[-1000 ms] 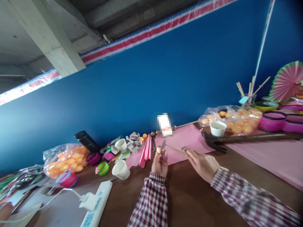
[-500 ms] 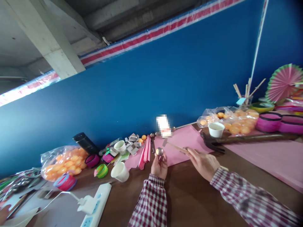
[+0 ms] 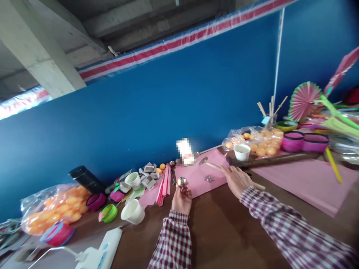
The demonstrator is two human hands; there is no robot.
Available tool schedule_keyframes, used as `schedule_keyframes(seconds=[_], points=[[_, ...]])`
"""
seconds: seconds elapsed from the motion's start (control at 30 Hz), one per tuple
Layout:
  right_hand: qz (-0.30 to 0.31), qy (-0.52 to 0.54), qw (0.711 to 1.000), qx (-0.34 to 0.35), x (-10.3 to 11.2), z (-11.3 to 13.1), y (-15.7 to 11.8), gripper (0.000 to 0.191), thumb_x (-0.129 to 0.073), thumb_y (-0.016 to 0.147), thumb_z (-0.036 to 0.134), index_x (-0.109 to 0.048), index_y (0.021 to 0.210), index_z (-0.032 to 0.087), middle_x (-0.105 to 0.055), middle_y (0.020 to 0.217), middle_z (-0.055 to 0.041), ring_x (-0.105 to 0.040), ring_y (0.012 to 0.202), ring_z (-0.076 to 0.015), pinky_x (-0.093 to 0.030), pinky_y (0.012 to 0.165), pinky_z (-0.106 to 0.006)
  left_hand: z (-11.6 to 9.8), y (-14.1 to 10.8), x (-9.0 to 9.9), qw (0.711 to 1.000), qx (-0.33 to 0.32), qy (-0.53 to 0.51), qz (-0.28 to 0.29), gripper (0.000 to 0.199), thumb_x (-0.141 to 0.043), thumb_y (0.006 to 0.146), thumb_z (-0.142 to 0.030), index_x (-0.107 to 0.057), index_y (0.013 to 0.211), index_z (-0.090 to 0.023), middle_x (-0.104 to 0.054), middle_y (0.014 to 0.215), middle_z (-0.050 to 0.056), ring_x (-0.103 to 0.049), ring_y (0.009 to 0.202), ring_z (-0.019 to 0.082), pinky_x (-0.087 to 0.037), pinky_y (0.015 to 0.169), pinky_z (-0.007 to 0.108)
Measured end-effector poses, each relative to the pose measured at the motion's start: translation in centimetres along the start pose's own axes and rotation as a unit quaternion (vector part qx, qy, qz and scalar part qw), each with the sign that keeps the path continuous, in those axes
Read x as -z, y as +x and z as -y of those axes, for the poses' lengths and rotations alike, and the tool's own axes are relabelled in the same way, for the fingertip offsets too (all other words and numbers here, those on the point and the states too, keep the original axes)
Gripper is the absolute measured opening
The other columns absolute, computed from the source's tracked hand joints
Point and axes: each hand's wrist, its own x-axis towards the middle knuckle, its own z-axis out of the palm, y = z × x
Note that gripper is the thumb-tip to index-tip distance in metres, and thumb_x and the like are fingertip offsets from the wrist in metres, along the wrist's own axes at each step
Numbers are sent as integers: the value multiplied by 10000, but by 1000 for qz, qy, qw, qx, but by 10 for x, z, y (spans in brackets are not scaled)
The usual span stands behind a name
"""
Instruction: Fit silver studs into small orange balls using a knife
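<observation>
My left hand (image 3: 181, 200) has its fingers closed around a small shiny ball (image 3: 182, 182), silver with an orange patch on its left side. I cannot make out what covers it. In my right hand (image 3: 238, 182) is a small hammer (image 3: 214, 164) with a light wooden handle, its dark head pointing left above pink paper (image 3: 196, 175). The hammer head is apart from the ball. A little heap of tiny silver pieces (image 3: 209, 178) lies on the paper between my hands.
Left of my hands stand a white cup (image 3: 132, 212), folded pink strips (image 3: 165, 183), a power strip (image 3: 108, 244) and a bag of orange balls (image 3: 60, 207). Rightward are a white bowl (image 3: 242, 152), a long dark-handled tool (image 3: 269, 160) and magenta containers (image 3: 315, 142). A blue partition (image 3: 168, 97) rises behind.
The view has turned to the right. My right hand has swung the hammer head up and away from the ball, and the silver heap now shows. The left hand keeps its hold.
</observation>
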Motion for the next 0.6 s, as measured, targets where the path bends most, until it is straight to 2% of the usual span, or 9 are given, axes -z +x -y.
schedule_keyframes(seconds=[0.1,0.27,0.5,0.6], points=[[19,-14,1000,-7,0,-1,0,362,-291,852,137,-432,1162,258,-527,930,-84,-484,808,-187,-329,601,-272,1,-2,-1,1000,7,17,10,258,-397,848,-240,-601,835,-82,-623,729,90,-596,604,102,-522,583,210],[16,-15,1000,-11,0,1,0,295,-298,858,154,-515,1041,232,-512,977,-91,-466,842,-192,-330,615,-275,5,-6,-3,999,14,48,18,239,-396,846,-194,-604,801,-86,-641,737,94,-611,612,111,-525,591,229],[16,-11,1000,-1,-1,2,-2,302,-321,832,108,-558,1001,187,-551,940,-117,-459,875,-215,-338,662,-302,10,-6,-1,997,23,69,25,172,-459,815,-179,-610,777,-103,-657,717,83,-625,616,124,-527,592,236],[6,-6,1000,9,2,4,-4,311,-327,829,114,-566,1006,205,-556,953,-102,-460,872,-206,-338,677,-295,11,-4,1,997,18,62,31,166,-462,813,-173,-610,782,-105,-659,717,79,-624,609,117,-529,595,232]])
